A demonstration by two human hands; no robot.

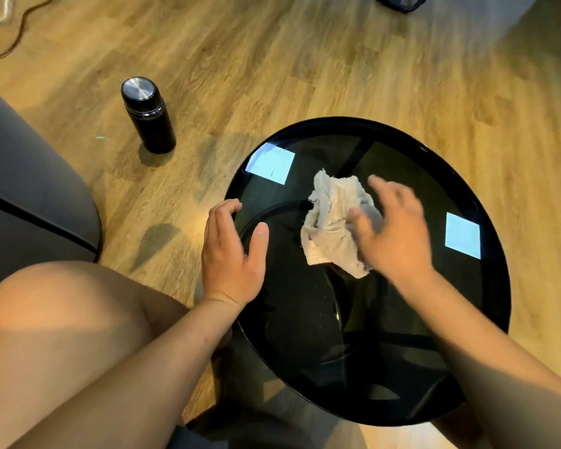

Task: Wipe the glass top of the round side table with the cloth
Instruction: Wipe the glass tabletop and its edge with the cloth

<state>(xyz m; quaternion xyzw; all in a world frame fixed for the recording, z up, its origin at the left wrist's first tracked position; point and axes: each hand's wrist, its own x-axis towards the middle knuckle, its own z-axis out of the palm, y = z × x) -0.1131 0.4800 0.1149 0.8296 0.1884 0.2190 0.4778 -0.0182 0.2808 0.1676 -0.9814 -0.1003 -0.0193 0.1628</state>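
The round side table has a dark glass top in a black rim and fills the lower right of the view. A crumpled white cloth lies near the middle of the glass. My right hand is over the cloth's right side with fingers spread, blurred by motion; whether it grips the cloth is unclear. My left hand rests at the table's left rim, fingers curled over the edge and thumb on the glass.
A black flask with a silver lid stands on the wooden floor left of the table. A grey sofa fills the left edge. My bare knee is at lower left. A cable runs across the far left floor.
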